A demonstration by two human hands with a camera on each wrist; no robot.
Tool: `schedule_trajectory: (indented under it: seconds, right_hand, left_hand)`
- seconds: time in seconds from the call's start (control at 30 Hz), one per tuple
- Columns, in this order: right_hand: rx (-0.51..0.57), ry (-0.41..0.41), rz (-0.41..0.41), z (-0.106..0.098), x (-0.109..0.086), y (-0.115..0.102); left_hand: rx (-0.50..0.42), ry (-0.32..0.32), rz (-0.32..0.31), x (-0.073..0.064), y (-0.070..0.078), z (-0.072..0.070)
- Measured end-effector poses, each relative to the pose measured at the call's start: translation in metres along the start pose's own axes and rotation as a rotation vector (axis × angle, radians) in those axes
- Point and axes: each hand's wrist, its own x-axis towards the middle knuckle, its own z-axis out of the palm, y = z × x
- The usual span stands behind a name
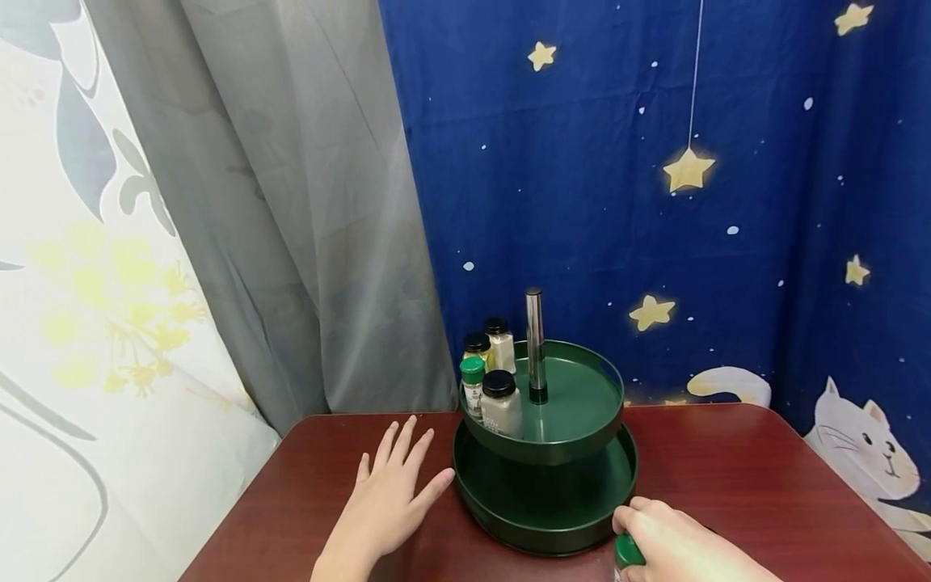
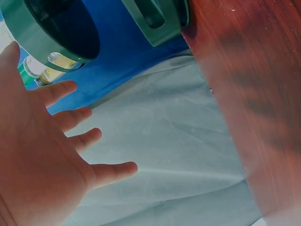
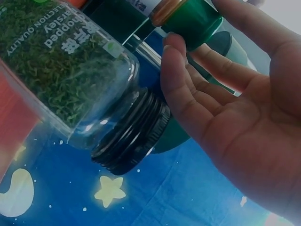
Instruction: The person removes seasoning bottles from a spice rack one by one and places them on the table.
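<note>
My right hand [image 1: 676, 541] pinches a small spice bottle by its green cap [image 3: 193, 23], low beside the right front of a dark green two-tier rack [image 1: 582, 404]. Most of that bottle is hidden or cut off. Close to the right hand, in the right wrist view, is a clear jar of chopped parsley [image 3: 84, 70] with a black lid. My left hand [image 1: 389, 493] has its fingers spread, holding nothing, just left of the rack. On the upper tier's left side stand a green-capped bottle [image 1: 473, 392], a larger black-lidded jar [image 1: 503, 412] and two more black-lidded jars [image 1: 501, 349].
A metal post [image 1: 534, 339] rises from the rack's middle. The lower tier [image 1: 545, 537] sits on a reddish-brown table [image 1: 698, 453]. Behind the table hang a grey curtain [image 1: 291, 202] and a blue star-patterned curtain [image 1: 582, 178].
</note>
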Motion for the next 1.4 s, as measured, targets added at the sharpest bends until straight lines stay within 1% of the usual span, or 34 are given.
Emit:
schedule_trajectory:
  seconds: [0.23, 0.37, 0.53, 0.9, 1.27, 1.4]
  right_hand:
    - [-0.036, -0.009, 0.003, -0.002, 0.000, -0.001]
    - [-0.023, -0.017, 0.011, -0.002, -0.001, -0.002]
    - [-0.034, -0.002, 0.013, -0.003, -0.005, -0.004]
    - [-0.074, 0.027, 0.005, -0.006, -0.011, -0.010]
    - [-0.075, 0.032, -0.019, -0.008, -0.011, -0.012]
    - [-0.064, 0.037, -0.011, -0.012, -0.011, -0.017]
  left_hand:
    - [-0.006, -0.012, -0.009, -0.001, -0.003, 0.001]
    - [-0.011, -0.017, -0.013, -0.003, -0.003, 0.001]
    - [-0.014, -0.024, -0.008, -0.004, -0.001, 0.000]
    - [-0.009, -0.010, -0.008, -0.005, 0.002, 0.000]
    - [-0.014, -0.015, -0.012, -0.005, 0.000, 0.000]
    - [-0.010, -0.010, -0.012, -0.006, -0.001, 0.001]
